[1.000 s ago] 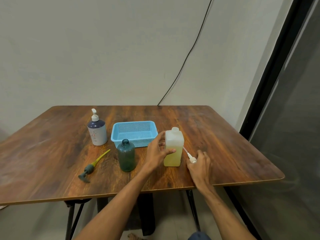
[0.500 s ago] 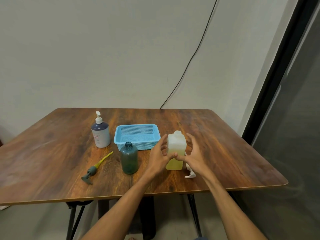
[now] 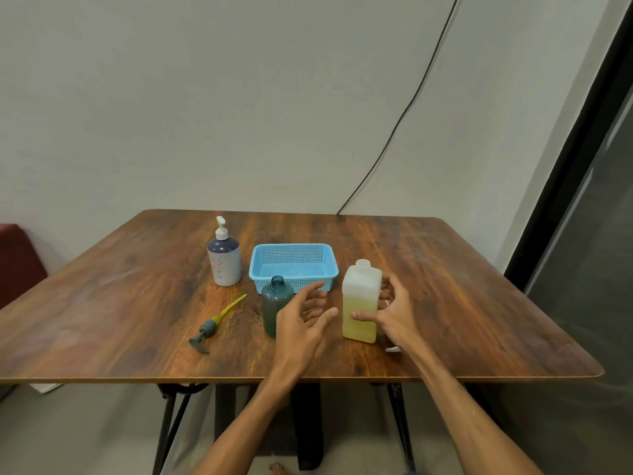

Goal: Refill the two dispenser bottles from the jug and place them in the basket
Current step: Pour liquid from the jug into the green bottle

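Note:
A translucent white jug (image 3: 361, 303), about half full of yellowish liquid, stands upright near the table's front right. My right hand (image 3: 394, 310) wraps its right side, thumb pressed on the front face. My left hand (image 3: 305, 320) hovers open, fingers apart, between the jug and a dark green bottle (image 3: 275, 305) whose neck is uncapped. The green bottle's pump with a yellow tube (image 3: 214, 322) lies flat to its left. A blue-and-white pump bottle (image 3: 224, 260) stands behind, beside the empty blue basket (image 3: 294, 250).
A small white pump piece (image 3: 392, 349) lies on the wooden table (image 3: 120, 303), mostly hidden under my right wrist. A black cable hangs down the wall behind. A dark glass door frame stands at the right, and a red seat (image 3: 17, 258) at the far left.
My right hand set the white pump piece down on the table and came onto the jug. My left hand let go of the jug and drew back to the left, fingers spread.

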